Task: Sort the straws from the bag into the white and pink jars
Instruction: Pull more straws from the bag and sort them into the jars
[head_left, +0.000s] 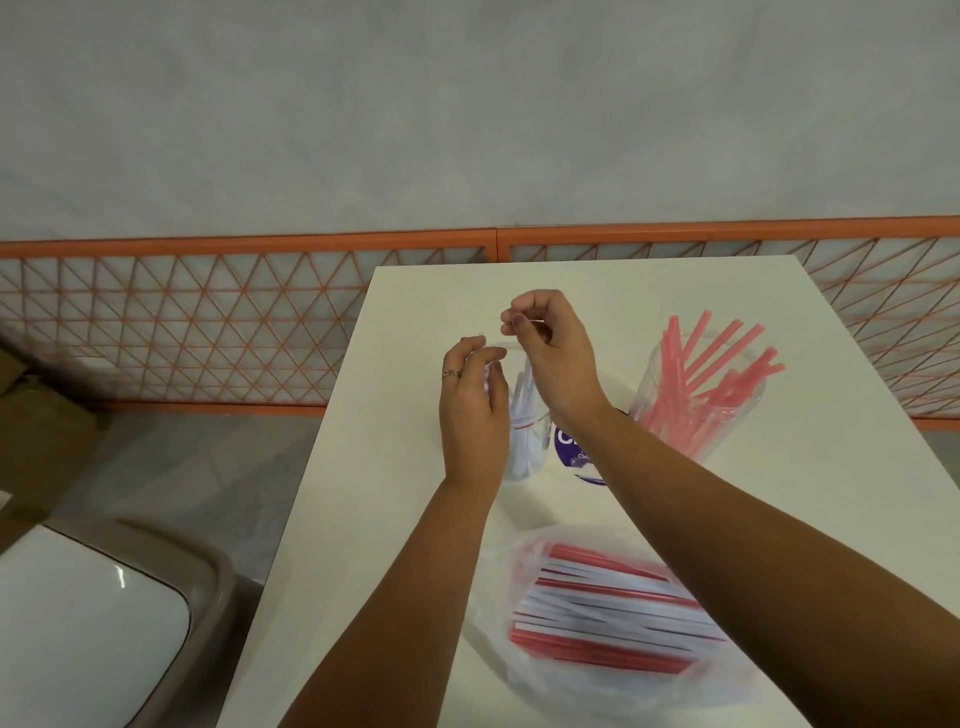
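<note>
straws: mixed white and pink lot lies flat in the clear plastic bag (613, 618) at the near edge of the white table (415, 291), roughly parallel to one another, bag mouth not clearly readable. the white jar (524, 426), clear-walled, stands mid-table holding white straws (522, 395) upright-ish; the pink jar (696, 410) stands to its right, apart from it, with pink straws (717, 358) fanned out past the rim. the left hand (472, 405) curls round the left wall of the white jar, steadying it; a ring shows on one finger. the right hand (545, 338) hovers above that jar's mouth with thumb and forefinger pinched together; a thin pale sliver shows at the pinch, probably the top of a white straw being fed in, but the frame is too soft to be sure. handling judgement: straws are very light, thin-walled tubes, stiff enough lengthwise to stand yet easy to kink or crush if squeezed hard, and smooth, so they slip. best hold looks like a light fingertip pinch near one end, lowering the other end into the jar. the jars seem light too and could tip if a straw rakes the rim, hence the bracing hand. the bag film is limp and will drag along if straws are pulled without holding it. surroundings: a round purple-labelled lid or tub (576, 452) between the jars, an orange lattice fence (208, 322) behind, a white-lidded bin (88, 613) on the floor at left.
</note>
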